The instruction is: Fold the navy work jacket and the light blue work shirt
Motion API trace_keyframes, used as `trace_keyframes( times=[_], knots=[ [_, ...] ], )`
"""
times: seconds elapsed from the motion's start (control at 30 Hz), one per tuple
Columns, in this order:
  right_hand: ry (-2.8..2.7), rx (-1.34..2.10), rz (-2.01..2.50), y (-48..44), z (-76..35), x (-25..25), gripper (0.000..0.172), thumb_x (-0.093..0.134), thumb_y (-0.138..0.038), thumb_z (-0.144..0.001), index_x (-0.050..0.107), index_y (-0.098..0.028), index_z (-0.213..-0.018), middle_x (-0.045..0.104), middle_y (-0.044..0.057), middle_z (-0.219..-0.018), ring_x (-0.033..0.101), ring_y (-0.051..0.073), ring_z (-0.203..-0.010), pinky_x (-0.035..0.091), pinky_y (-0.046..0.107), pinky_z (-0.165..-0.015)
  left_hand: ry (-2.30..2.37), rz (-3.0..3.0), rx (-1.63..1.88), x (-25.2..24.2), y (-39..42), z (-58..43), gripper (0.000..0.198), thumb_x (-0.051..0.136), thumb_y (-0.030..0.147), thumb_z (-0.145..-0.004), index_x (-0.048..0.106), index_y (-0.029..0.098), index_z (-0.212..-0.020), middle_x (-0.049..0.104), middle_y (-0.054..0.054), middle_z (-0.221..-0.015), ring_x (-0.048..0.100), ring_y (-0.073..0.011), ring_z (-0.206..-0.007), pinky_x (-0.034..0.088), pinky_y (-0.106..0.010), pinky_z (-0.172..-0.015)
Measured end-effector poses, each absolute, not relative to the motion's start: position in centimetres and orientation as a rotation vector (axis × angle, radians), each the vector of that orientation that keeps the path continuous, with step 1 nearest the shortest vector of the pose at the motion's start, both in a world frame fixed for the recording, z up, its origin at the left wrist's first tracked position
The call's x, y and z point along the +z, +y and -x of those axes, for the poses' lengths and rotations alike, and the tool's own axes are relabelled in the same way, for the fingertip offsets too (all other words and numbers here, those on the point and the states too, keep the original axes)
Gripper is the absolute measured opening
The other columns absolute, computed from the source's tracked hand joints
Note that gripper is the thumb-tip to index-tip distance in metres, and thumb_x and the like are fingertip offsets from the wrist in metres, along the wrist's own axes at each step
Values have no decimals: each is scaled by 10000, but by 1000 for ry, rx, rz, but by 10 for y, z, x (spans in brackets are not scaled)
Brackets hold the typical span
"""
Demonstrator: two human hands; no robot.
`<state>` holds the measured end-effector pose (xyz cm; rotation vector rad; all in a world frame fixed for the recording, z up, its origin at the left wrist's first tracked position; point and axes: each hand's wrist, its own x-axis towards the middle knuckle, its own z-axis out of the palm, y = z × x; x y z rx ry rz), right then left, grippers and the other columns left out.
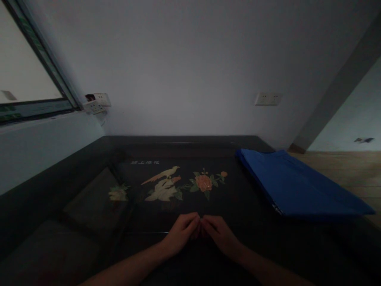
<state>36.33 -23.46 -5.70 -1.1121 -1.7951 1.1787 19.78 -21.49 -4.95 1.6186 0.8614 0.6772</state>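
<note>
My left hand and my right hand meet over the near part of a dark glossy table, with their fingertips touching or nearly so. The fingers of both are bent and pressed together, and no object shows in either. Just beyond them the tabletop bears a picture of a pale bird on a rock and a pink flower with green leaves. To the right lies a flat blue folded sheet or bag, apart from my hands.
A grey wall rises behind the table. Sockets sit on it at the right, and a socket with a plug strip is at the left corner. A window frame stands left. Wooden floor shows at right.
</note>
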Motion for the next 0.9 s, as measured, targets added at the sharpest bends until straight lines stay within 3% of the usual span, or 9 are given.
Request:
trace_keyframes(
  times=[0.9],
  knots=[
    [-1755,1155,1175,-232,-364,-59,520,336,-628,-894,433,-196,-620,424,-29,-595,387,112,-561,308,252,-539,776,-1725,574,-47,-218,-197,575,358,649,-870,526,143,-652,498,6,-576,451,-101,-537,350,-212,-535]
  ],
)
